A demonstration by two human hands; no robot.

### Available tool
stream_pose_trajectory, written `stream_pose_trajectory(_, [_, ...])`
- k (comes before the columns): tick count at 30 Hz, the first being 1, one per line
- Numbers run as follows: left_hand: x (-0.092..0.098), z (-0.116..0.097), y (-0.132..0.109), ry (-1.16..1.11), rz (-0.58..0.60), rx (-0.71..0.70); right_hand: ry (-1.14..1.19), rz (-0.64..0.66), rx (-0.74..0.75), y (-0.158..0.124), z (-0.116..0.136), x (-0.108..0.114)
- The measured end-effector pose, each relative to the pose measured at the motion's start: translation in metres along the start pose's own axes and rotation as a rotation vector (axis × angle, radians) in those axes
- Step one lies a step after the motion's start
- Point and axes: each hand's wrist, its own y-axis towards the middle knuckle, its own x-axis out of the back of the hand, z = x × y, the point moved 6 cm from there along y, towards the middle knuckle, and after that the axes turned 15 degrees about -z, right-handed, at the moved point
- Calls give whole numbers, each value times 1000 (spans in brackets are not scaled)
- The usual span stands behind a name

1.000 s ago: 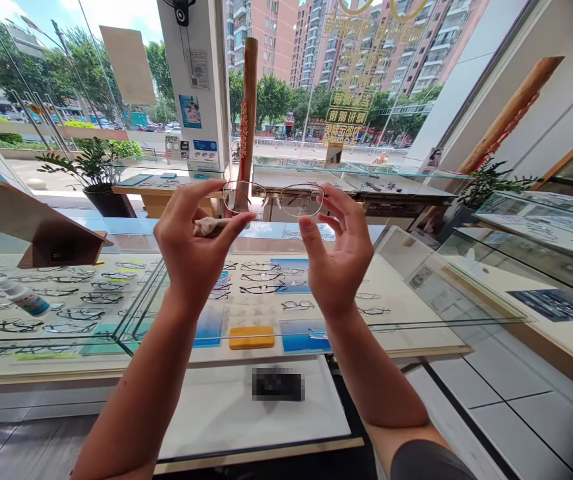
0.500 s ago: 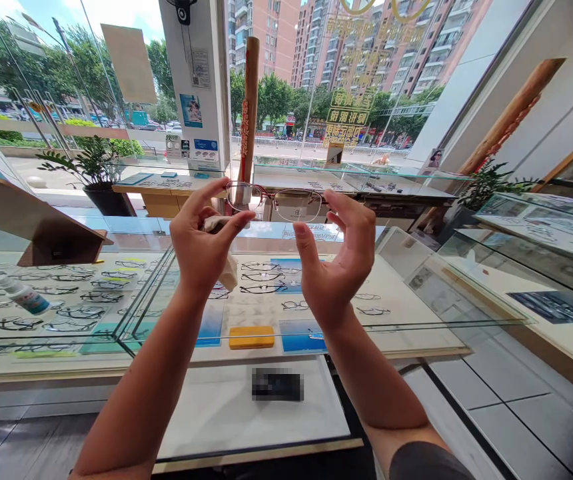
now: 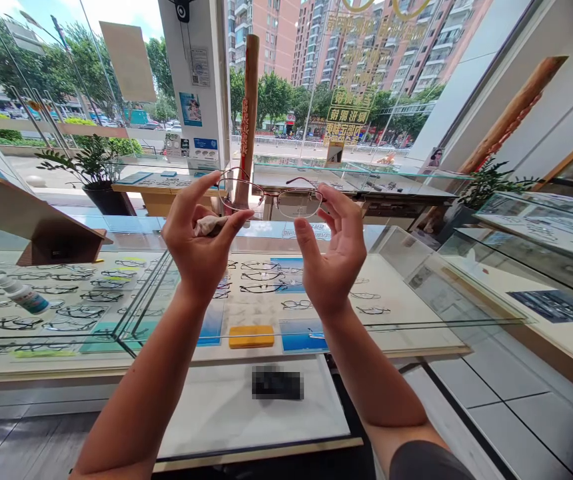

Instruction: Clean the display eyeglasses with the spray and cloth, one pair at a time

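Glasses (image 3: 271, 194) raised above case (image 3: 416, 293) | left hand (image 3: 194, 233) pinching one end, cloth (image 3: 209, 225) in palm | right hand (image 3: 334, 260) loosely curved at other end, grip unclear | I judge them light, fragile: hold frame edges, not lenses (image 3: 299, 204)

At centre I count two hands (image 3: 194, 233) and one pair of held glasses (image 3: 271, 194); lower centre, one yellow case (image 3: 251, 337); left, one bottle (image 3: 24, 295); top, two wooden poles (image 3: 249, 113).
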Motion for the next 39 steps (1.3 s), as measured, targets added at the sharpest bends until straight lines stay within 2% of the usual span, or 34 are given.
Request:
stream_pose_trajectory(10, [3,-9,1,66,-41,-162,84,51,-133,-4,-13,-6])
stream_pose_trajectory(18, [5,-8,-2,-96,-144,-190,208,65,-327,-3,-19,-8])
stream_pose_trajectory(21, [3,-7,0,-91,-138,-208,202,43,-296,-2,-16,-6])
stream_pose_trajectory(26, [-3,4,1,-153,-80,-102,136,-14,-173,-1,-10,-2])
stream_pose_trajectory(29, [-5,9,0,-169,-79,-89,128,-20,-146,-2,-8,-2])
stream_pose_trajectory(34, [-4,13,-1,-178,-89,-111,145,-24,-153,-2,-7,-3])
stream_pose_trajectory(39, [-3,9,-2,-139,-123,-200,241,-67,-220,3,-9,0])
